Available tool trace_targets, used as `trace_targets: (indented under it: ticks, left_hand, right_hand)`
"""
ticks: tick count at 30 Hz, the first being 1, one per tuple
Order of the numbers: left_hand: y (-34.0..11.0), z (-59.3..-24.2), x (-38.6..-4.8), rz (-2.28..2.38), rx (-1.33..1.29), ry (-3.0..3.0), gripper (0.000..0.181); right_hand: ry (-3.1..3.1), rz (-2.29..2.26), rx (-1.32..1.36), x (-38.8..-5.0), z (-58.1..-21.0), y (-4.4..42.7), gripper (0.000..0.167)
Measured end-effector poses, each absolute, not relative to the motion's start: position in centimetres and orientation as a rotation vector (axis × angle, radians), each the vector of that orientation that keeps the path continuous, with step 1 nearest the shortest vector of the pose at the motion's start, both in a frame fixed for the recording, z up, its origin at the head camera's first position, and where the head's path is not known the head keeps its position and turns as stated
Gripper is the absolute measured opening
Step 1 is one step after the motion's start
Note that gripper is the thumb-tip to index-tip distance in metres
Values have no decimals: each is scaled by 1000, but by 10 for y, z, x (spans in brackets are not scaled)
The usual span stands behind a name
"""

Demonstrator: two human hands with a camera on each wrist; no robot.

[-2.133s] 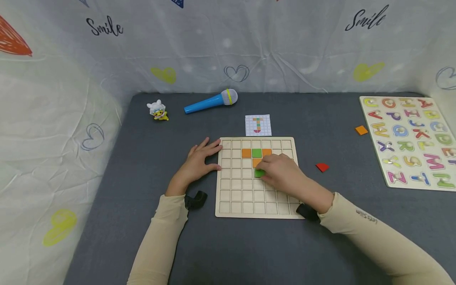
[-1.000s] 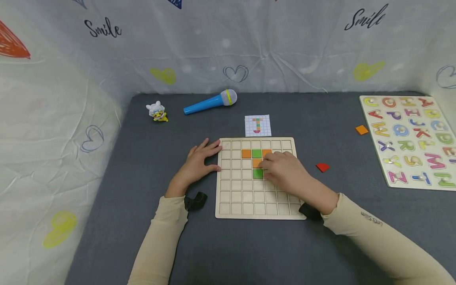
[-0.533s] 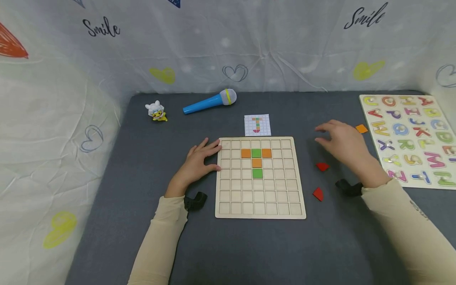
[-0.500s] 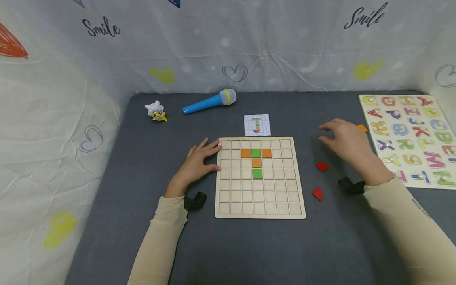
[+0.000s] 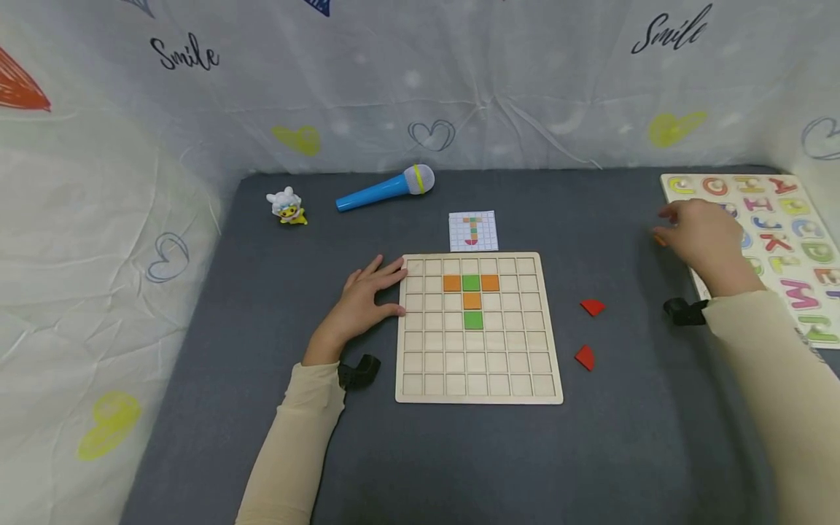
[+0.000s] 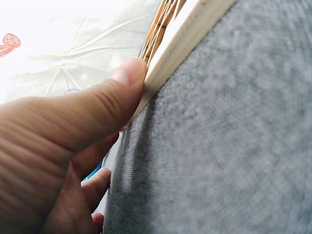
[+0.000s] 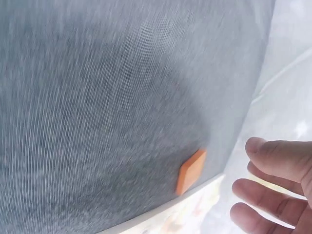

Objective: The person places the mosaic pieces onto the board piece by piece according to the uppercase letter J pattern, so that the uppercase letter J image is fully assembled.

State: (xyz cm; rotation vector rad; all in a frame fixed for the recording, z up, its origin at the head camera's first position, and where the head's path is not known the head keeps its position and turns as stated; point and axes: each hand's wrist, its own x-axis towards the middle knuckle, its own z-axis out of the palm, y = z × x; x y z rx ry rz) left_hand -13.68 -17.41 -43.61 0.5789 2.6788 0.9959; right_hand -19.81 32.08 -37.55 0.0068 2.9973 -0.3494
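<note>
A wooden grid board (image 5: pixel 433 362) lies mid-table with orange and green square tiles set in its cells, the lowest being a green tile (image 5: pixel 473 320). My left hand (image 5: pixel 359 310) rests at the board's left edge, thumb and fingertips touching it, as the left wrist view also shows on the board's side (image 6: pixel 168 53). At the right, my right hand (image 5: pixel 712 240) hovers with spread fingers over a loose orange tile (image 7: pixel 190 171), mostly hidden beneath it in the head view. In the right wrist view the fingers are apart from that tile.
Two red pieces, one upper (image 5: pixel 593 307) and one lower (image 5: pixel 585 358), lie right of the board. A pattern card (image 5: pixel 473 231) sits behind it. Farther back are a blue toy microphone (image 5: pixel 383 189) and a small figurine (image 5: pixel 287 206). An alphabet puzzle board (image 5: pixel 781 292) lies far right.
My right hand has let go of the green tile, now flat in its cell, and moved right to the loose orange tile. The lower red piece has come into view. My left hand stays put.
</note>
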Motion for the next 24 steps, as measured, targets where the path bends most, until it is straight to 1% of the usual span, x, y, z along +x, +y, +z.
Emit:
trace_targets:
  ticks: [7,12,17,24]
  left_hand:
    - [-174,-436,-136,991,576,2683,71]
    - [-174,-437,-137,982,586,2690,71]
    - [-174,-436,-137,985,581,2692,70]
    - [-174,-435,-136,980,575,2689,70]
  right_hand:
    - [2951,-310,69,-202,-382,336,40]
    - [2921,-306,94,-201,-385,339,38]
    - [2937,-329,63,-202,-389,338,33]
    - [2946,-348,49,-204,-396,337,32]
